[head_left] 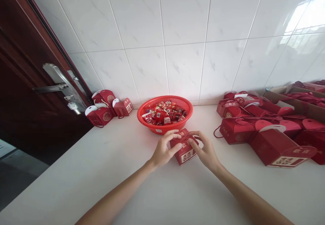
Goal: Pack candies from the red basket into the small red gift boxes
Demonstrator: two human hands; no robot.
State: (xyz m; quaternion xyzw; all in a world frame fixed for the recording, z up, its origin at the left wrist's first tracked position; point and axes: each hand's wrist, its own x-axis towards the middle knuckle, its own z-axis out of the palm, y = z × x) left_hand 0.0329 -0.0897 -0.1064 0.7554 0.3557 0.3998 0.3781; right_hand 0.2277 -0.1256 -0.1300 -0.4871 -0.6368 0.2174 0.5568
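Note:
A small red gift box [187, 154] with gold lettering and a pale printed panel stands on the white table, just in front of a red plastic basket [165, 128]. My left hand [164, 149] grips the left side of its top, thumb and fingers on the lid flaps. From the other side my right hand [204, 149] pinches the lid's right part between thumb and fingers. The top flaps look folded together. Wrapped candies [166, 113] in red and mixed colours fill the basket.
Three red boxes [103, 116] with cords stand at the table's left, near a dark door [30, 59]. Many more red boxes [275, 147] crowd the right side, beside a brown carton [312, 106]. A tiled wall [182, 62] rises behind the table [114, 157].

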